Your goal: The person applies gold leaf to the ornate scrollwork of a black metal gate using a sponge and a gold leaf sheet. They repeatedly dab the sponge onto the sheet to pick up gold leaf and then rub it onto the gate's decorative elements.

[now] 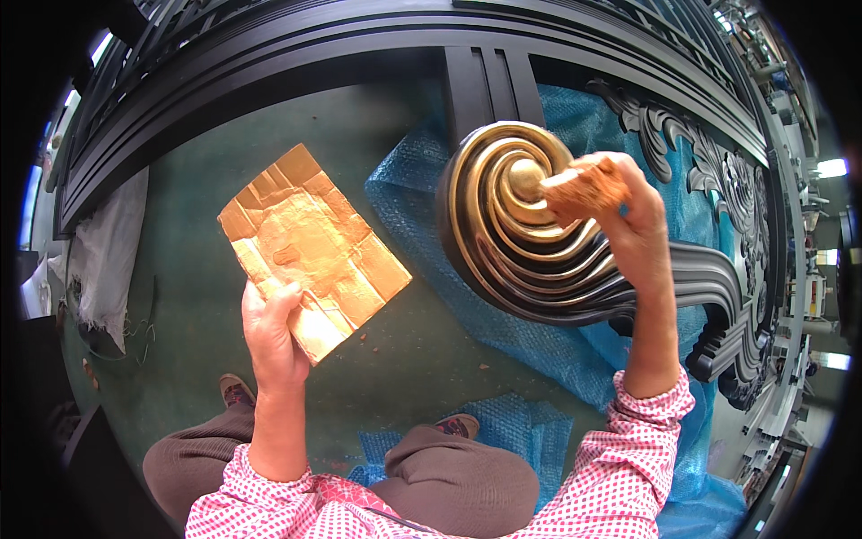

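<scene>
My left hand (276,334) grips the lower edge of a creased piece of cardboard (323,247), thumb on top. Gold paint covers the cardboard's face. In my right hand (639,229) is an orange-brown, sponge-like pad (588,190) with a pale edge, pinched in closed fingers. The pad is over the right side of a large carved scroll (480,216); whether it touches cannot be told. Gold colours the scroll's raised spiral ridges and round centre, while its grooves and outer side are black.
Black moulded frame rails (269,99) cross the far side. Black carved leafwork (709,162) is at the right. Blue bubble wrap (512,328) lies under the scroll and over part of the green floor (404,350). White sheeting (112,256) hangs at the left.
</scene>
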{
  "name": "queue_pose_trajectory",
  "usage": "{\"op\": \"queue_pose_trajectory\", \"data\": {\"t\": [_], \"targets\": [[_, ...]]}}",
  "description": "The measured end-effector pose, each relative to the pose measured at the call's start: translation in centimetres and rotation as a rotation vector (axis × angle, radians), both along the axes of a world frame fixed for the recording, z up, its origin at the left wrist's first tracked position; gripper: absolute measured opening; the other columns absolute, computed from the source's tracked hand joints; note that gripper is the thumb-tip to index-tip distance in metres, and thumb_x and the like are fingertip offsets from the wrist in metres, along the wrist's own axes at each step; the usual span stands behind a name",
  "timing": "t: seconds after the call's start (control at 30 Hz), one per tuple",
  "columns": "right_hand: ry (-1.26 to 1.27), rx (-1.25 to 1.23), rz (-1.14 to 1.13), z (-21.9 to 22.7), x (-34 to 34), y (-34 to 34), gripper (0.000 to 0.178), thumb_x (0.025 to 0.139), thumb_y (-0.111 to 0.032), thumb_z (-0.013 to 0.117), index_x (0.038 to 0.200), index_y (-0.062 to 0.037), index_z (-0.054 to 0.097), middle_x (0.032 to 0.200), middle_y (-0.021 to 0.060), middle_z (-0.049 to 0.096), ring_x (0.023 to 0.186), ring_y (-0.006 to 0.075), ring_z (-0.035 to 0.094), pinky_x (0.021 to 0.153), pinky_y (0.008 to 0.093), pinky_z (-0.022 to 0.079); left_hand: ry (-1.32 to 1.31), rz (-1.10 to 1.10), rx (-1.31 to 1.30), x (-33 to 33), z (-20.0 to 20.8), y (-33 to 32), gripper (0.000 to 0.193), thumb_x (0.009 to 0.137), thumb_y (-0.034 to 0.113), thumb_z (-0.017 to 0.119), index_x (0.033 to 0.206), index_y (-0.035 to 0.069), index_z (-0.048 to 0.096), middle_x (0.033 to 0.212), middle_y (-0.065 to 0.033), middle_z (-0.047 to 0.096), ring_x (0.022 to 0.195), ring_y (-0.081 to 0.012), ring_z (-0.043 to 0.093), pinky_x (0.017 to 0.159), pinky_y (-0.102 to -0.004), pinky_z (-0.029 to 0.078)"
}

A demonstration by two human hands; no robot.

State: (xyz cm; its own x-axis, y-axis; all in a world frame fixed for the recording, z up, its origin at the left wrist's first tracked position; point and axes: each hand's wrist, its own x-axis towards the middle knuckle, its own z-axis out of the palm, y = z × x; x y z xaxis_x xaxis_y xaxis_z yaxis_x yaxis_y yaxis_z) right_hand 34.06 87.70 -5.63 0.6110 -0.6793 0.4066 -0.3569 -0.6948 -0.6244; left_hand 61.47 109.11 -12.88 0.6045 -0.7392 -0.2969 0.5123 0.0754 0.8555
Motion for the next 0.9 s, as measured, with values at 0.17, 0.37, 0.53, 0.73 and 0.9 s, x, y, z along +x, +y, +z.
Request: {"op": "queue_pose_trajectory", "data": {"t": [0.17, 0.37, 0.53, 0.73, 0.9], "targets": [[0.179, -0.215, 0.072, -1.1, 3.9, 0.5, 0.016, 0.080, -0.005, 0.063, 0.096, -0.0078, 0.062, 0.090, 0.0077, 0.063, 0.091, 0.0258, 0.058, 0.084, 0.0360, 0.040, 0.002, -0.001, -0.011, -0.2, 0.4, -0.1, 0.038, 0.083, 0.005, 0.052, 0.120, -0.003, 0.043, 0.110, -0.0125, 0.057, 0.096, -0.0191, 0.060, 0.088, -0.0334, 0.049], [0.402, -0.165, -0.038, 1.4, -0.3, 1.2, 0.021, 0.077, -0.001, 0.064, 0.098, -0.0056, 0.063, 0.093, 0.0090, 0.064, 0.091, 0.0253, 0.058, 0.081, 0.0356, 0.043, 0.012, -0.015, -0.028, 0.3, 0.2, 0.3, 0.038, 0.083, 0.004, 0.052, 0.120, -0.003, 0.043, 0.109, -0.0118, 0.057, 0.096, -0.0191, 0.060, 0.088, -0.0335, 0.049], [0.026, 0.113, -0.225, 0.3, -0.3, 1.2, 0.021, 0.083, -0.009, 0.066, 0.103, -0.0020, 0.061, 0.093, 0.0056, 0.065, 0.086, 0.0148, 0.059, 0.077, 0.0289, 0.044, 0.016, -0.027, -0.031, 0.3, 0.5, 0.1, 0.039, 0.083, 0.004, 0.052, 0.121, -0.003, 0.043, 0.109, -0.0118, 0.057, 0.097, -0.0186, 0.060, 0.088, -0.0330, 0.049], [0.083, 0.059, -0.159, -2.2, 1.9, 2.0, 0.029, 0.078, -0.009, 0.069, 0.105, -0.0030, 0.059, 0.093, 0.0063, 0.062, 0.083, 0.0167, 0.055, 0.079, 0.0271, 0.042, 0.022, -0.029, -0.036, 0.1, 0.8, -0.1, 0.039, 0.083, 0.004, 0.051, 0.121, -0.003, 0.043, 0.108, -0.0110, 0.057, 0.094, -0.0175, 0.060, 0.087, -0.0319, 0.049], [0.277, -0.212, -0.436, -0.9, 1.0, 1.2, 0.024, 0.076, -0.015, 0.071, 0.095, -0.0050, 0.061, 0.086, 0.0091, 0.061, 0.080, 0.0276, 0.057, 0.077, 0.0382, 0.042, 0.007, -0.014, -0.023, 0.2, 0.9, 0.1, 0.039, 0.083, 0.004, 0.051, 0.121, -0.003, 0.043, 0.106, -0.0104, 0.057, 0.092, -0.0172, 0.060, 0.086, -0.0319, 0.050]]}}
